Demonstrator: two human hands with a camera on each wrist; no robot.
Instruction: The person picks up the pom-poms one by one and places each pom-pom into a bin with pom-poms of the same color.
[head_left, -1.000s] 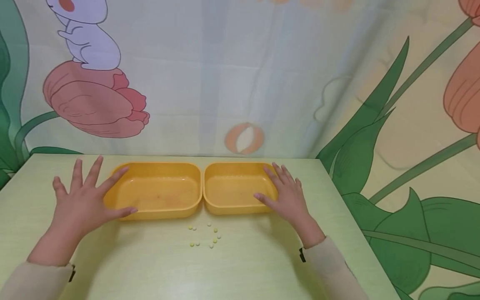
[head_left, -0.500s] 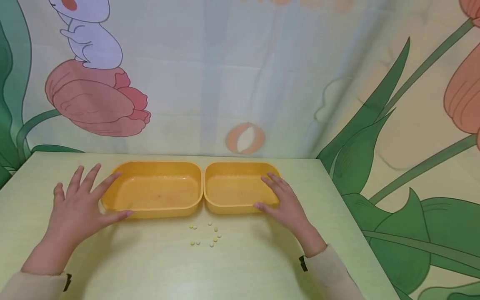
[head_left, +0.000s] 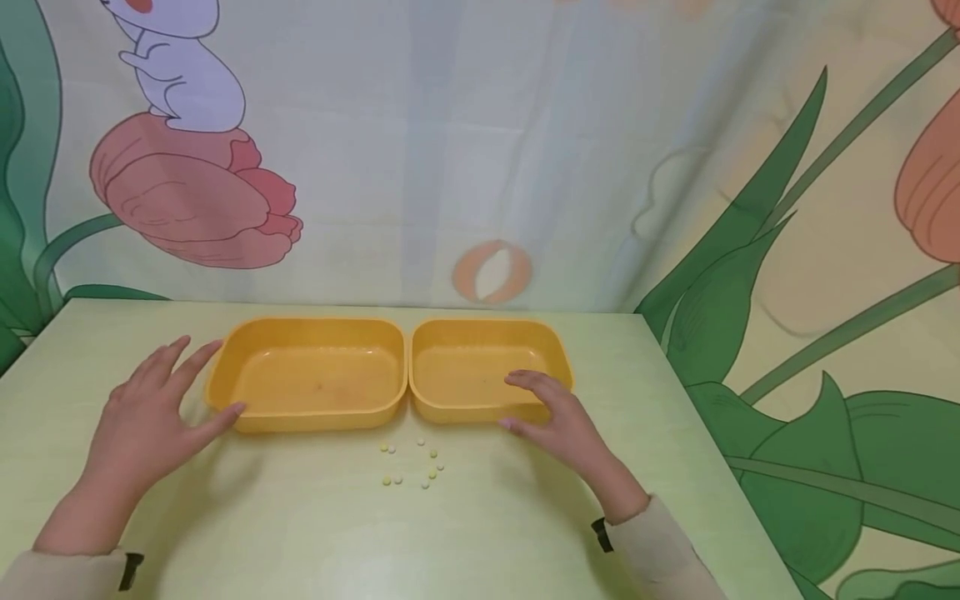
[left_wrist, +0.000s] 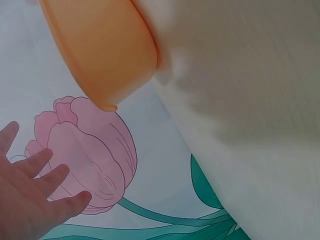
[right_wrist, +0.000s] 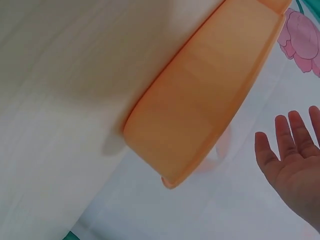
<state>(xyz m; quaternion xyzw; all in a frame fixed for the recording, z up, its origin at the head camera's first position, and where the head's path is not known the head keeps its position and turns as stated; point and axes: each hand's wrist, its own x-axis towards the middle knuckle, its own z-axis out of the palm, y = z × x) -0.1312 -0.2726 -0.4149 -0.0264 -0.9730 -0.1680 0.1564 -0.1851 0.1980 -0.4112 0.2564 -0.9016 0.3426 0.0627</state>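
Two yellow plastic trays stand side by side on the table, a larger left tray [head_left: 315,421] and a smaller right tray [head_left: 480,412]. My left hand [head_left: 142,425] is at the larger tray's left end, fingers spread and holding nothing; its thumb tip overlaps the front corner in the head view. Over the smaller tray's front right corner is my right hand [head_left: 566,425], thumb and fingers apart with nothing between them. In the right wrist view the right hand's fingers [right_wrist: 285,137] are extended above the tray's rim. Several small yellow and white beads [head_left: 432,454] lie in front of the trays.
The pale table [head_left: 337,542] reaches back to a curtain [head_left: 360,183] printed with a rabbit and flowers. Large green printed leaves [head_left: 780,467] flank the table's right edge. Dark bands [head_left: 602,535] show at both sleeve cuffs.
My left hand has drawn left and back from the larger tray, its fingers closer together. The right hand has lowered a little toward the near side. Trays and beads stay in place.
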